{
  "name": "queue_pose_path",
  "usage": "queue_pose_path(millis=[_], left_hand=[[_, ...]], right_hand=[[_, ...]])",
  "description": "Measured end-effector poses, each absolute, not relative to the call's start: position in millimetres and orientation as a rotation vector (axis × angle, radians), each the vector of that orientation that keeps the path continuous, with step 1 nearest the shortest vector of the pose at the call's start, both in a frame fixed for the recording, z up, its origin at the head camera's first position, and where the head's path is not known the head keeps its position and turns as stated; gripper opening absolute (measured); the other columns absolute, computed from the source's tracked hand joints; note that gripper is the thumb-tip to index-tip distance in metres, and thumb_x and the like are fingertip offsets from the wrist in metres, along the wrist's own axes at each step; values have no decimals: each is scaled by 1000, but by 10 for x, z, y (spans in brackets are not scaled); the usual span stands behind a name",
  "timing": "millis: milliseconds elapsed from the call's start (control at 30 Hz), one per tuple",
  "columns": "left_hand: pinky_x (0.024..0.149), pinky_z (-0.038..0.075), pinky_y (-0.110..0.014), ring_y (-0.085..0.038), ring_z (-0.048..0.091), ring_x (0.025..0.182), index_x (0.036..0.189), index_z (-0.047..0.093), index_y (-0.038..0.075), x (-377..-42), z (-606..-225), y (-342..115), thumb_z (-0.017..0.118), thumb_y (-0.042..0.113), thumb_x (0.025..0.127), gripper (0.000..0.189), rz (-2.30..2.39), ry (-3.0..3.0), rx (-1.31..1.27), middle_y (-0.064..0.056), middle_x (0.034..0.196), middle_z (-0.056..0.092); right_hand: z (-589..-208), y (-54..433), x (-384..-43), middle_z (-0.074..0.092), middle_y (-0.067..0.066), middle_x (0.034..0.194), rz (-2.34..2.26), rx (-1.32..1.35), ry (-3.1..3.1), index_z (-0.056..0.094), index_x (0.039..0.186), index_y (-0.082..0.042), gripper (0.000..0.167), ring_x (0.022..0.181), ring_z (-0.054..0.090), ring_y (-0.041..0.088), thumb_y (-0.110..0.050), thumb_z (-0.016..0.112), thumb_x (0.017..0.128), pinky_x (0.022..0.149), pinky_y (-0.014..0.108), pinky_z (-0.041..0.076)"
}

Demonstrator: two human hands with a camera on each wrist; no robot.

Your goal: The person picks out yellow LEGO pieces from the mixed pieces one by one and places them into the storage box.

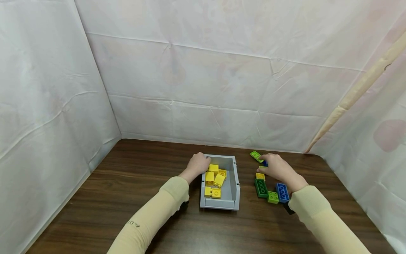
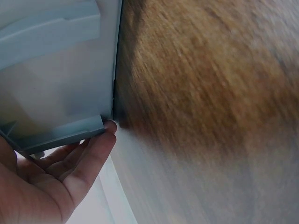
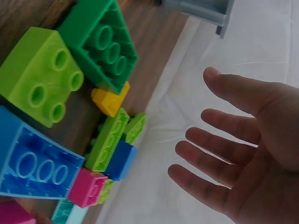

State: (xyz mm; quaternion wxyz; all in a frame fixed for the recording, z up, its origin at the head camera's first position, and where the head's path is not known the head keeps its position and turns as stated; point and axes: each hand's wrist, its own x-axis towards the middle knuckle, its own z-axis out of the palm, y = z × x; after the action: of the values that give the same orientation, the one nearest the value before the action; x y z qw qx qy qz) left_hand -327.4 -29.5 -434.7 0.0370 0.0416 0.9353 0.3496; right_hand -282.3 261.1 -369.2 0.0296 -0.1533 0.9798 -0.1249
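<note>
My left hand [image 1: 197,164] grips the far left part of a grey plastic bin [image 1: 220,204]. In the left wrist view, its fingers [image 2: 91,161] curl around the ledge of the bin's wall [image 2: 56,88]. Inside the bin lie several yellow toy bricks [image 1: 209,177]. Over the loose bricks on the right is my right hand [image 1: 279,169], with nothing in it; the right wrist view shows its fingers [image 3: 215,144] spread and fairly straight. Nearest to it in the head view are a yellow brick [image 1: 260,176] and a lime brick [image 1: 256,156]; the hand covers part of the group.
A dark green brick [image 1: 261,188], a lime square brick [image 1: 273,197] and a blue brick [image 1: 282,192] lie studs down, right of the bin. A pink brick [image 3: 88,187] shows in the right wrist view. White sheets [image 1: 190,77] hang around the wooden table [image 1: 142,169].
</note>
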Motion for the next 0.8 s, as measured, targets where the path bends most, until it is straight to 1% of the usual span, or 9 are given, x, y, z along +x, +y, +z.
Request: queue_pose_path(millis=[300,400,500,633,733,800], left_hand=[[37,28,-24,-11,30,38,48,38,14,-3271,-4345,-290,44,26,97,50,1076,2864,116,3,44,28],[37,27,-24,-11,30,38,48,37,14,-3272,-4339,-291,44,25,97,50,1077,2868,122,3,44,28],[37,27,-23,-11,30,38,49,38,14,-3272,-4335,-290,44,25,96,49,1079,2873,126,3,44,28],[38,27,-23,-11,30,39,49,38,14,-3265,-4332,-295,44,25,96,49,1074,2876,123,3,44,28],[38,28,-23,-11,31,39,49,38,14,-3260,-4331,-297,44,25,96,49,1067,2875,120,3,44,28],[38,28,-23,-11,31,39,49,38,14,-3256,-4329,-298,44,25,96,49,1066,2874,116,3,44,28]], right_hand=[[-3905,2622,-2906,62,24,114,-367,-433,3011,61,116,5,44,103,60,38,-24,70,85,84,51,49],[-3988,2612,-2935,63,24,109,-347,-417,3006,63,113,5,42,97,62,37,-24,70,84,81,49,51],[-4064,2614,-2964,65,21,100,-340,-393,3004,64,109,3,38,86,63,30,-25,71,84,74,45,52],[-4156,2629,-3005,66,16,93,-370,-360,3004,67,100,0,30,73,59,19,-24,72,83,66,38,52],[-4200,2637,-3022,67,15,91,-390,-367,3005,68,95,0,25,68,57,16,-22,72,83,62,35,50],[-4207,2630,-3023,68,15,90,-403,-367,3009,69,94,0,25,67,57,16,-21,73,82,61,35,50]])
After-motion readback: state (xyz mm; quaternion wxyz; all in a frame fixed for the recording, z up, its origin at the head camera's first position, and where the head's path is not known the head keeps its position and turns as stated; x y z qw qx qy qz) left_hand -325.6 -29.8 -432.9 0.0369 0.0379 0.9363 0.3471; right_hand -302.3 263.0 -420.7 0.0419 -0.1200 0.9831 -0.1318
